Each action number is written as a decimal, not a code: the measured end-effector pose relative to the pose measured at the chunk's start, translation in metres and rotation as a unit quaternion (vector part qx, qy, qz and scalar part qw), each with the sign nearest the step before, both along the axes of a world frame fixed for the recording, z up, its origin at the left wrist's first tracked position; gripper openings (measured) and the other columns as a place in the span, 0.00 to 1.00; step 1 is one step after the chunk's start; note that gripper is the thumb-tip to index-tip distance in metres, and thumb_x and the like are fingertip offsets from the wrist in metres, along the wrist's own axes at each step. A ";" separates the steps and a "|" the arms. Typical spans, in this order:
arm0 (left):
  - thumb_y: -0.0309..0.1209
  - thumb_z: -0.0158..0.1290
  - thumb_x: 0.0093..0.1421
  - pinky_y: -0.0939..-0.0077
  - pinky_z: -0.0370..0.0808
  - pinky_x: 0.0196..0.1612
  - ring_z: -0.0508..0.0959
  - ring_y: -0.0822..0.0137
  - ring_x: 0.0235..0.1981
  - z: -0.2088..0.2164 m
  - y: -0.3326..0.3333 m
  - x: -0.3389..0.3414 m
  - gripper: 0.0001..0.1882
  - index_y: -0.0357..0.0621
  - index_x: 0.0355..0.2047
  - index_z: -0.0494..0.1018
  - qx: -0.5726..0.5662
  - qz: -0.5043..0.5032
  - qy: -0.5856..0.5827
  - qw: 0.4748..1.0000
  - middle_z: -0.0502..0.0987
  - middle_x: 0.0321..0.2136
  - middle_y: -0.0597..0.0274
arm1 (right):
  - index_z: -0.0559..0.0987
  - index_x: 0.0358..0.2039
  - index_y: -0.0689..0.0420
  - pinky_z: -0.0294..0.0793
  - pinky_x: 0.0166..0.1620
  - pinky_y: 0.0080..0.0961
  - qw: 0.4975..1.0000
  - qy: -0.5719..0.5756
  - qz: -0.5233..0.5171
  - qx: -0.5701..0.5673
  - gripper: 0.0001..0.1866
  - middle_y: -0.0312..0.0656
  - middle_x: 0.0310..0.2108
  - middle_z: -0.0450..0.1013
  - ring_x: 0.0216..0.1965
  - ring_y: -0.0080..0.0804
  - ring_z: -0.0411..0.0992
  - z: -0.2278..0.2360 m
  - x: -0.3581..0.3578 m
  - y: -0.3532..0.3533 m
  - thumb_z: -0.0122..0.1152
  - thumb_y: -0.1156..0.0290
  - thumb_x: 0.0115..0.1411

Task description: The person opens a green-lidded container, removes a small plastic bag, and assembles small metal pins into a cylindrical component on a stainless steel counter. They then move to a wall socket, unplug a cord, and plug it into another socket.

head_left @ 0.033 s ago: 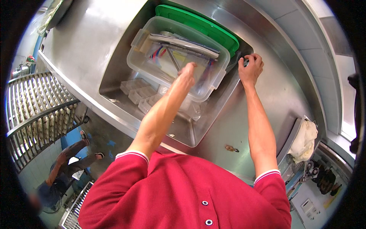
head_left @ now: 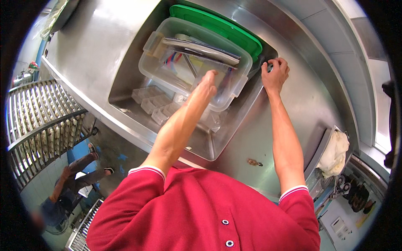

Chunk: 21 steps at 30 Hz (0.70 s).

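Observation:
A clear plastic bin (head_left: 151, 66) sits tilted in the metal sink (head_left: 205, 144). Inside it are flat packs or folders (head_left: 201, 49), a thin grey strip (head_left: 189, 63) and zip-type plastic bags (head_left: 173, 58) with red and blue edges. My left hand (head_left: 205, 87) reaches over the bin's near side; its fingers are blurred and partly hidden, so I cannot tell what they touch. At the sink's right rim my right hand (head_left: 275, 74) curls its fingers and thumb round something dark and small that I cannot make out. Behind the bin leans a green lid (head_left: 217, 26).
Clear compartmented plastic trays (head_left: 153, 100) lie in the sink, left of my left forearm. A small brownish object (head_left: 253, 162) rests on the counter (head_left: 259, 138). Toward the right stands a tray with a pale cloth (head_left: 334, 152). A person (head_left: 63, 188) is at lower left, near a metal rack (head_left: 46, 121).
My left hand has shifted slightly right over the bin, and the flat packs inside look a little moved. My right hand stays at the sink's rim.

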<state>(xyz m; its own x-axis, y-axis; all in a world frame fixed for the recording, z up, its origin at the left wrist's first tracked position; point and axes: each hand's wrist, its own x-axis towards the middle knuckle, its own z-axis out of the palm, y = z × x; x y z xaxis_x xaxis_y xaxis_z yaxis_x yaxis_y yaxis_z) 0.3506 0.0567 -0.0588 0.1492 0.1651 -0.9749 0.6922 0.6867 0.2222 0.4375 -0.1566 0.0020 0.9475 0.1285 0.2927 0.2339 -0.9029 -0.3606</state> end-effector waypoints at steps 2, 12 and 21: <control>0.36 0.57 0.57 0.49 0.57 0.69 0.64 0.49 0.66 -0.016 -0.016 0.000 0.34 0.34 0.61 0.65 0.013 0.062 0.020 0.998 0.65 0.64 0.50 | 0.82 0.36 0.53 0.63 0.58 0.50 1.000 0.002 0.000 0.006 0.11 0.41 0.53 0.66 0.58 0.47 0.61 0.000 0.000 -0.001 0.64 0.60 0.58; 0.16 0.49 0.54 0.59 0.63 0.61 0.75 0.58 0.50 -0.057 0.019 0.002 0.18 0.38 0.46 0.71 -0.018 0.049 -0.302 0.952 0.76 0.44 0.60 | 0.82 0.35 0.52 0.63 0.58 0.49 1.000 -0.002 -0.002 -0.002 0.11 0.40 0.53 0.67 0.58 0.46 0.62 -0.002 0.001 -0.001 0.64 0.59 0.57; 0.22 0.61 0.52 0.58 0.69 0.60 0.73 0.38 0.55 -0.056 -0.004 -0.007 0.28 0.31 0.54 0.68 0.422 -0.248 -0.248 0.836 0.73 0.51 0.33 | 0.82 0.33 0.52 0.62 0.59 0.48 1.000 0.013 -0.009 0.003 0.10 0.40 0.53 0.66 0.58 0.46 0.61 0.002 0.000 0.000 0.64 0.60 0.57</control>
